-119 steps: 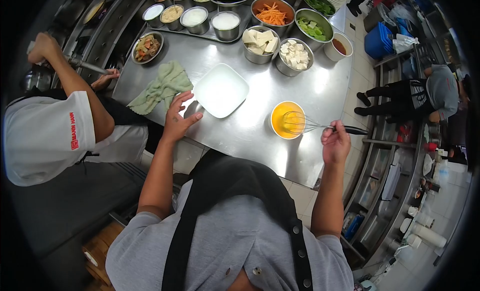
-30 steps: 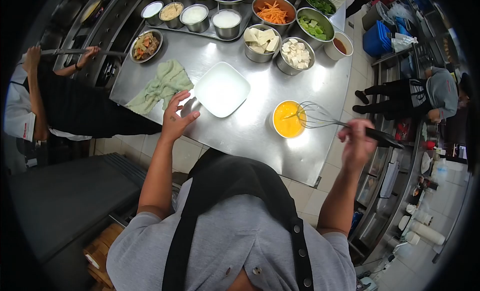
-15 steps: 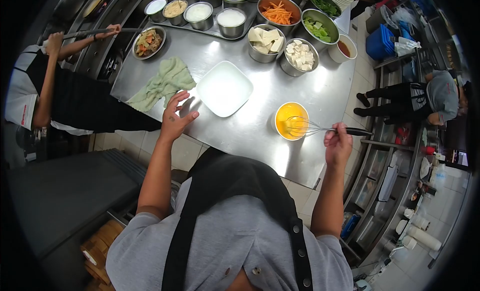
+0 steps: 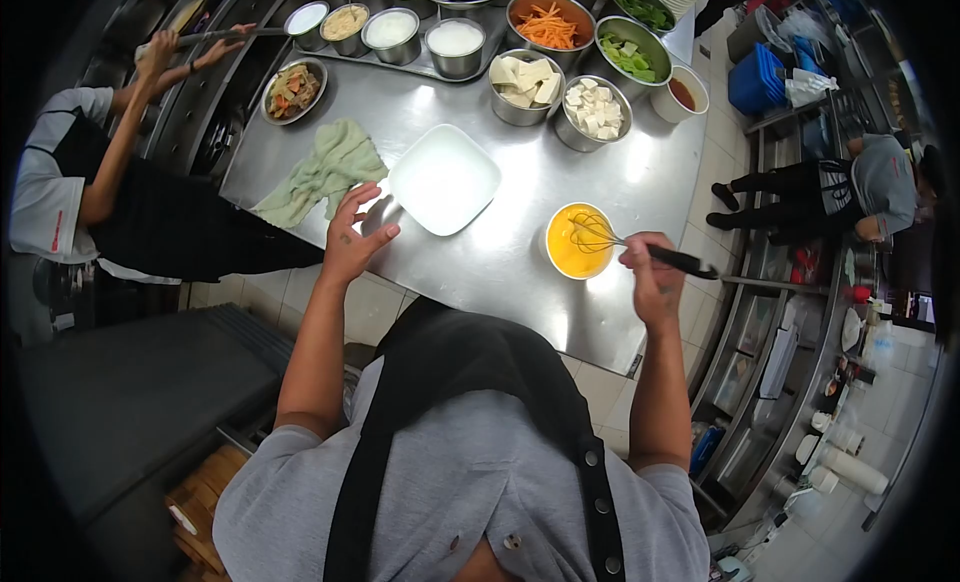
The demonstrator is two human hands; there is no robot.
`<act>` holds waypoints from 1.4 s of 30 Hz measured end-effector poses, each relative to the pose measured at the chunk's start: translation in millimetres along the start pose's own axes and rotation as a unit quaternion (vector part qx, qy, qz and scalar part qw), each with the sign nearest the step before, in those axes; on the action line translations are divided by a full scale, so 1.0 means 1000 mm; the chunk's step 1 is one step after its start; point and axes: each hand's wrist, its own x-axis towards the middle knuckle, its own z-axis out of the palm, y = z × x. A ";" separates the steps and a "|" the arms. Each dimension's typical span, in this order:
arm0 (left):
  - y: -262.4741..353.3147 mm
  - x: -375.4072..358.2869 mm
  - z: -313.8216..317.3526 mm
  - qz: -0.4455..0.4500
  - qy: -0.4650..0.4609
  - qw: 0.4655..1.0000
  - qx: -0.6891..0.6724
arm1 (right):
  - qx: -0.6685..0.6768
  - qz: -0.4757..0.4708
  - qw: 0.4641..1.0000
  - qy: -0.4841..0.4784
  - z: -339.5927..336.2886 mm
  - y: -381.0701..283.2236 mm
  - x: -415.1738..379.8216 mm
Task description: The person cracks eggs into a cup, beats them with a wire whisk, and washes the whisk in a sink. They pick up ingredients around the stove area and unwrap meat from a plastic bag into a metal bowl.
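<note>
My right hand [image 4: 655,280] is closed round the whisk [image 4: 600,232], where its black handle meets the wires. The whisk slants down with its wire end in a white tub [image 4: 579,273] of yellow liquid that looks like beaten egg [image 4: 570,250]. Fingers spread, my left hand [image 4: 355,234] hovers over the table's near edge and holds nothing. Just beyond it are a crumpled green cloth [image 4: 325,170] and a white square dish [image 4: 445,180].
Metal bowls of tofu cubes [image 4: 594,110], tofu slices [image 4: 526,82], carrot strips [image 4: 547,27] and chopped greens [image 4: 630,57] line the steel table's [image 4: 400,107] far side. A plate of cooked food [image 4: 293,92] sits far left. Co-workers [image 4: 90,182] stand left and right.
My right hand has moved left, closer to the tub, and the whisk stands steeper, its handle tilted lower on the right. My left hand stays about where it was.
</note>
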 end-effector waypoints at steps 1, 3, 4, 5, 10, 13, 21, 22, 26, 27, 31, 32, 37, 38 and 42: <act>0.000 -0.001 -0.001 0.000 0.001 1.000 -0.001 | -0.010 0.007 1.000 -0.007 0.005 0.012 -0.001; 0.000 -0.004 -0.004 0.003 0.002 1.000 0.014 | 0.000 0.036 0.999 -0.004 0.009 0.028 -0.004; -0.001 -0.005 -0.005 0.004 0.001 1.000 0.020 | 0.025 0.061 0.998 0.003 0.009 0.033 -0.004; -0.002 -0.006 -0.006 0.002 0.002 1.000 0.022 | 0.049 0.086 0.995 0.010 0.008 0.040 -0.005; -0.006 -0.009 -0.006 -0.007 0.000 1.000 0.019 | 0.242 0.239 0.935 0.102 0.007 0.063 0.000; -0.006 -0.009 -0.005 -0.001 0.000 1.000 0.019 | 0.297 0.275 0.906 0.128 -0.002 0.058 0.002; -0.002 -0.006 -0.005 0.003 0.008 1.000 0.010 | 0.368 0.121 0.917 0.099 -0.044 -0.014 0.012; -0.001 -0.006 -0.004 0.003 0.006 1.000 0.008 | 0.373 0.090 0.919 0.090 -0.050 -0.027 0.014; -0.001 -0.004 -0.002 0.010 0.000 1.000 0.003 | 0.355 -0.032 0.933 0.052 -0.062 -0.081 0.014; -0.001 -0.004 -0.002 0.011 0.000 1.000 0.005 | 0.324 -0.059 0.943 0.056 -0.062 -0.086 0.013; 0.000 -0.003 -0.002 0.006 0.003 1.000 0.006 | 0.189 -0.090 0.974 0.088 -0.049 -0.082 0.006; 0.000 -0.003 -0.002 0.006 0.002 1.000 0.006 | 0.138 -0.080 0.984 0.076 -0.042 -0.070 0.006; -0.003 -0.006 -0.005 0.011 0.006 1.000 0.009 | 0.050 0.023 0.997 0.063 0.006 0.017 0.002; -0.003 -0.006 -0.005 0.011 0.006 1.000 0.012 | 0.070 0.048 0.994 0.067 0.011 0.029 0.001; -0.002 -0.007 -0.006 0.008 0.008 1.000 0.016 | 0.200 0.160 0.961 0.108 0.015 0.057 -0.003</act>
